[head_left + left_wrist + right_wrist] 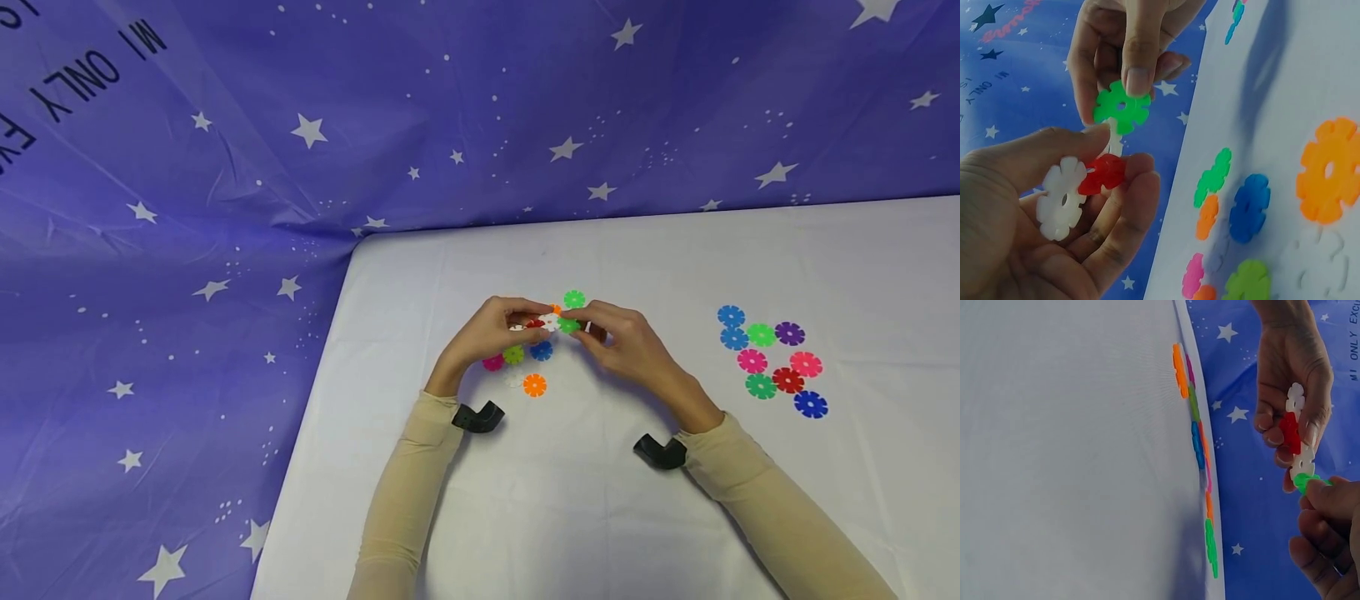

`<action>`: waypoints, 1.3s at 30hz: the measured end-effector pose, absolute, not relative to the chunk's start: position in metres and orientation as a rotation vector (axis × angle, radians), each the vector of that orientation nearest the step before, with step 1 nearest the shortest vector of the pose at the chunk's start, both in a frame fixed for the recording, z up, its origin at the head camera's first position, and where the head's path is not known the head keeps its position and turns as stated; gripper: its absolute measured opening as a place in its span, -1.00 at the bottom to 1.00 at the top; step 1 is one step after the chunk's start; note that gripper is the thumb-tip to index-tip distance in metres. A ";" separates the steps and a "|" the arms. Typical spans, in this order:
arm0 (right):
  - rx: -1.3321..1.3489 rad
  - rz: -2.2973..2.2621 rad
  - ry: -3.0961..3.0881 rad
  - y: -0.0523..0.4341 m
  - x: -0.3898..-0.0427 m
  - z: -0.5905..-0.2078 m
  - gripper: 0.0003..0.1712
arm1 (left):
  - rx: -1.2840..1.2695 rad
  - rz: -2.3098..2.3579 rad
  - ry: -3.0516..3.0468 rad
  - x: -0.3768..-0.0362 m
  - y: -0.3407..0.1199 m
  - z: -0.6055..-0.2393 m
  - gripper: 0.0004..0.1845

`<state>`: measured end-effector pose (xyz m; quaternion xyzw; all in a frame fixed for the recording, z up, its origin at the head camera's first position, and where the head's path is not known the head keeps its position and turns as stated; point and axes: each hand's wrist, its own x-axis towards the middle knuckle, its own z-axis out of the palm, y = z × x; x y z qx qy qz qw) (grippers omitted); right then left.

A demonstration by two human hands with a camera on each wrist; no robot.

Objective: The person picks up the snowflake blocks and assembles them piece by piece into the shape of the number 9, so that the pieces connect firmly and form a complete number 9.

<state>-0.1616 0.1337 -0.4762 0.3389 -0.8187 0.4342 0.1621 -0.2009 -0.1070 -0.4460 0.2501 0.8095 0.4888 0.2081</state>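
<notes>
Above the white table (600,517), my left hand (534,321) grips a short chain of snowflake discs: a white disc (1062,199), a red disc (1104,174) and a second white disc (1302,464). My right hand (573,322) pinches a green disc (1121,107) between thumb and fingers, its edge meeting the end white disc of the chain. In the right wrist view the chain stands in a row, white, red (1290,432), white, with the green disc (1307,482) at the bottom.
Loose discs lie under the hands: pink (492,362), lime (513,355), blue (541,351), orange (534,385) and green (573,298). Several more discs (772,360) are grouped at the right. A blue star-patterned cloth (187,250) hangs behind and left of the table edge.
</notes>
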 end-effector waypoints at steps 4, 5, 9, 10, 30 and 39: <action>0.969 1.241 -2.323 0.134 -0.161 -0.477 -0.61 | 0.685 1.372 2.249 -0.200 -0.104 -0.446 -0.57; 0.968 1.245 -2.317 0.134 -0.161 -0.477 -0.61 | 0.681 1.377 2.246 -0.199 -0.103 -0.447 -0.59; 0.954 1.264 -2.294 0.133 -0.161 -0.476 -0.62 | 0.711 1.385 2.235 -0.198 -0.102 -0.447 -0.63; 0.950 1.270 -2.290 0.133 -0.161 -0.476 -0.62 | 0.727 1.381 2.237 -0.198 -0.102 -0.447 -0.64; 0.731 1.380 -2.396 0.130 -0.164 -0.483 -0.63 | 0.758 1.311 2.234 -0.199 -0.103 -0.450 -0.54; 0.552 1.250 -2.751 0.144 -0.173 -0.490 -0.70 | 0.766 1.305 2.329 -0.201 -0.111 -0.448 -0.58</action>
